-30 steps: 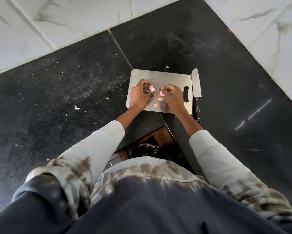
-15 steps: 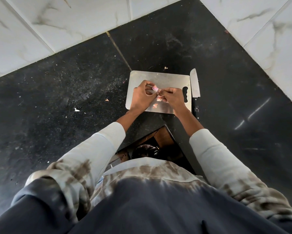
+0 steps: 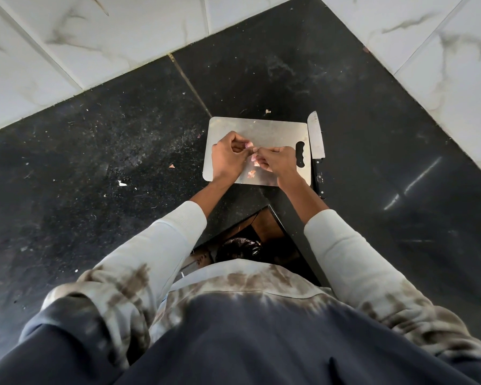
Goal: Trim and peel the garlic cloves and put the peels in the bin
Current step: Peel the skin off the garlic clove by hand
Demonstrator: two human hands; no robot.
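Bench (image 3: 100,173): black speckled stone with a seam running away from the viewer, meeting white marbled wall tiles (image 3: 67,37) at its far edges; small pale scraps lie scattered on its left part.
Near edge: a notch in the bench front, just below the wrists, shows a dark crinkled bag (image 3: 240,245); whether it lines a bin cannot be told.
Sleeves (image 3: 161,245): pale with brown blotches, pushed up the forearms, both reaching over the near edge.
Cutting board (image 3: 272,129): grey metal, rounded corners, a handle slot at its right end, lying flat close to the near edge above the notch.
Peel scraps (image 3: 251,174): a few pinkish bits on the board near its near edge, between the two wrists.
Left hand (image 3: 226,158): over the board's left half, its fingers curled tight, thumb and fingertips pinched on the garlic clove (image 3: 249,145).
Right hand (image 3: 278,159): over the board's middle, its fingers bunched, the tips meeting the left hand's at the clove; what exactly they pinch, clove or peel, is too small to tell.
Clove position: above the board's centre, at the point where both sets of fingertips touch; only a small pink end shows.
Clove axis: seems to run left to right between the hands, the pink end toward the right hand; mostly hidden, so not certain.
Knife (image 3: 315,137): on the bench just beside the board's right edge, blade pointing to the far edge, dark handle toward the near edge.
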